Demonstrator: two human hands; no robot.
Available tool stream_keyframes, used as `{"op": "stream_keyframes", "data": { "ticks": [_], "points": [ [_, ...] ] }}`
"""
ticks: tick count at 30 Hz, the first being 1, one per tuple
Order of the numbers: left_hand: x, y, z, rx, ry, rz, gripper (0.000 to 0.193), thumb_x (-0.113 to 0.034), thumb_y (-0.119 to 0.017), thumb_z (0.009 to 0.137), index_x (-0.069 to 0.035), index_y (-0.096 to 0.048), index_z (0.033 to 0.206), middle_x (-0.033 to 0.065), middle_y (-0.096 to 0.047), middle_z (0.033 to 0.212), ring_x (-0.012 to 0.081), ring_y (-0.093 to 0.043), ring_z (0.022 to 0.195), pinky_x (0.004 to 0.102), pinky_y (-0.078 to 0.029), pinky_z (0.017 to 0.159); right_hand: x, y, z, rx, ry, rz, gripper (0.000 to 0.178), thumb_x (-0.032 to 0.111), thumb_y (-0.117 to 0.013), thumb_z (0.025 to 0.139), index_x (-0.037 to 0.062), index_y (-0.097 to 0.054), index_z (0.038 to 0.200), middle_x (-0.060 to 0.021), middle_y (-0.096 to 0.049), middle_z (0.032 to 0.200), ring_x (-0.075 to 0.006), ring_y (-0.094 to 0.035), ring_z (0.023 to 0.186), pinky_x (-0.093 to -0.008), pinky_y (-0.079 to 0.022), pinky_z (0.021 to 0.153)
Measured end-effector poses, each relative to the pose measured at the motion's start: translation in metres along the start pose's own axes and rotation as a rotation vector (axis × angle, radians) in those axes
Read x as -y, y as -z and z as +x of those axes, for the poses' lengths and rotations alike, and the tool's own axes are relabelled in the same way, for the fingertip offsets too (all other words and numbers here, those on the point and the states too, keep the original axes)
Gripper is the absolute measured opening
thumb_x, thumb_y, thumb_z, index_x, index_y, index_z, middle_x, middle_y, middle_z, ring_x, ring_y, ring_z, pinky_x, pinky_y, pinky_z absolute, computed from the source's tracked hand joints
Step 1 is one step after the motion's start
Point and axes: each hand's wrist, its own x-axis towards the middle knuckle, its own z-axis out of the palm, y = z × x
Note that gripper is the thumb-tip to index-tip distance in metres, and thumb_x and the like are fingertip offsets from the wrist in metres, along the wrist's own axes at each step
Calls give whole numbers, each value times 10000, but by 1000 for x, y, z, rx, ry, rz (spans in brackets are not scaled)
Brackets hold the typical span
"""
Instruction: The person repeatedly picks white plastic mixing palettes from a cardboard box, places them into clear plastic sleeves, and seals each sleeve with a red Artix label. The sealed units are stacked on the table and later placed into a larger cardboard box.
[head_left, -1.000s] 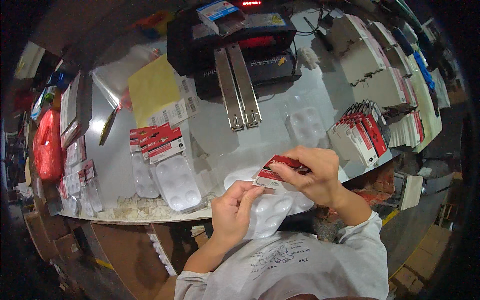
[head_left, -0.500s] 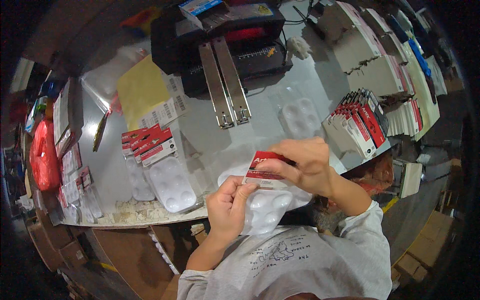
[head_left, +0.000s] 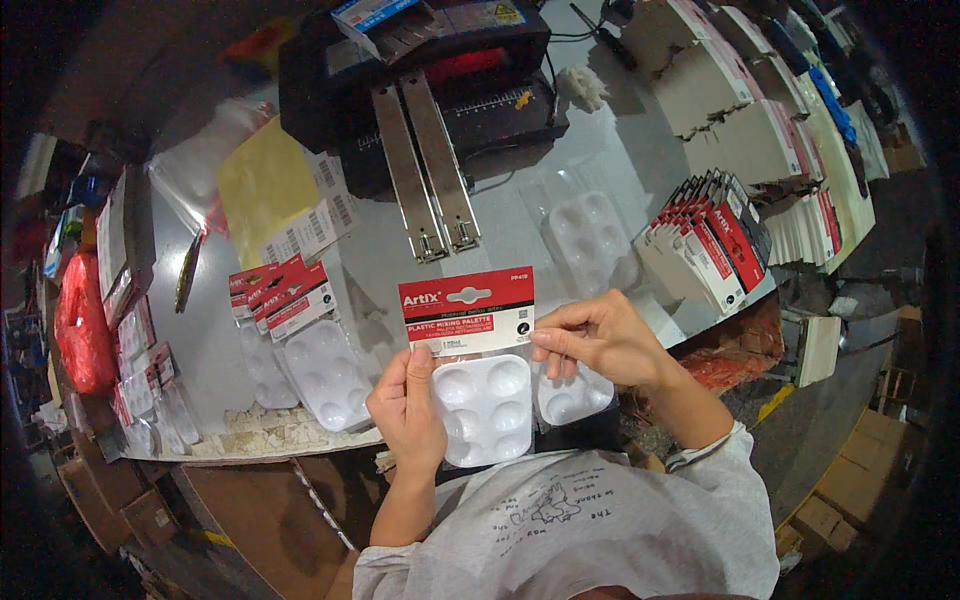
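Note:
In front of my chest I hold a bagged white plastic mixing palette with round wells, topped by a red and white header card with a hang hole. My left hand grips the card's lower left corner, thumb on the front. At the card's right edge, my right hand pinches the lower corner between thumb and fingers. Behind the held pack, below my right hand, another white palette lies near the table's front edge. Farther back, a palette in clear film rests on the table.
A black machine with two metal rails stands at the back. Carded palettes lie at left, near a yellow sheet and a red bag. Folded header cards and card stacks line the right side.
My hands have moved apart to the card's two sides. The card, partly covered by my right hand before, now faces up flat and in full view. The whole scene has shifted slightly left.

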Motion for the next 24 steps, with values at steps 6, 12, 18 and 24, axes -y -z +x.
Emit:
{"op": "stream_keyframes", "data": {
  "ticks": [6,12,18,24],
  "points": [
    [-2,5,1,-31,35,139,318,-239,-460,939,45,-577,857,15,-559,738,75,-447,680,232,-389,631,-1,-4,12,144,-141,181,164,125,-570,859,-24,-609,804,-69,-613,679,-124,-606,593,-231,-466,485],
    [22,-4,62,-60,-33,279,311,-240,-428,945,36,-542,857,71,-552,733,120,-463,686,267,-405,667,-9,-10,71,-90,-40,282,174,135,-572,851,-23,-608,790,-55,-594,681,-119,-579,570,-240,-471,502],
    [34,-11,75,-136,-35,321,316,-248,-438,947,22,-511,801,63,-520,686,120,-435,659,259,-392,654,-18,-4,84,-159,-4,280,171,132,-576,856,-27,-612,806,-59,-593,678,-124,-582,566,-249,-484,512],
    [51,-11,78,-114,-19,171,254,-222,-463,928,3,-549,847,23,-529,748,109,-447,702,243,-374,674,-12,-2,86,-117,72,108,188,163,-570,867,-15,-631,868,-70,-616,714,-132,-602,598,-252,-486,531]
  ]
}}
